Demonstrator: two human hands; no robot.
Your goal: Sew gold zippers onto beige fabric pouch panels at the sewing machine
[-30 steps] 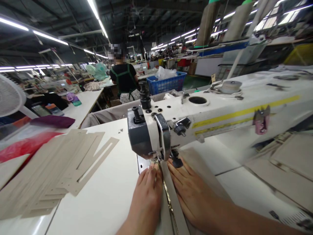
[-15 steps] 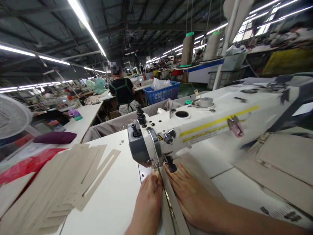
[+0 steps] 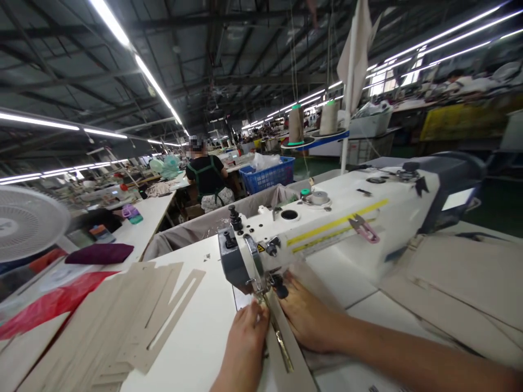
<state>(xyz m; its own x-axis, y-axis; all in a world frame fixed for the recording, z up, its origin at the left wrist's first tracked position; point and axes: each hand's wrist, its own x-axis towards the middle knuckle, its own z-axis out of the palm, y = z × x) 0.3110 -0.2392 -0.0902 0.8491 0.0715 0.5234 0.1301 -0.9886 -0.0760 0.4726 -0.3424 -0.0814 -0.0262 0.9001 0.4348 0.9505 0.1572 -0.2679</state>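
A white sewing machine (image 3: 335, 218) stands before me, its needle and presser foot area (image 3: 261, 286) over a beige fabric strip (image 3: 294, 356). A gold-toothed zipper (image 3: 281, 343) runs along the strip's middle, and its near end shows. My left hand (image 3: 247, 340) is closed at the strip's left edge, fingertips pinched just in front of the presser foot. Flat on the right side of the work lies my right hand (image 3: 308, 316), fingers stretched forward and partly hidden behind a dark knob under the machine head.
Cut beige panels (image 3: 110, 321) with slots are stacked at the left. Beige fabric pieces (image 3: 466, 283) lie at the right. Pink-handled snips (image 3: 365, 228) rest against the machine arm. A fan (image 3: 30, 218) stands far left; a person in a green apron (image 3: 208, 177) works ahead, beside a blue basket (image 3: 267, 173).
The fabric strip with the zipper has slid forward under the presser foot, so the zipper's near end now shows. Both hands stay beside it. My view has shifted a little.
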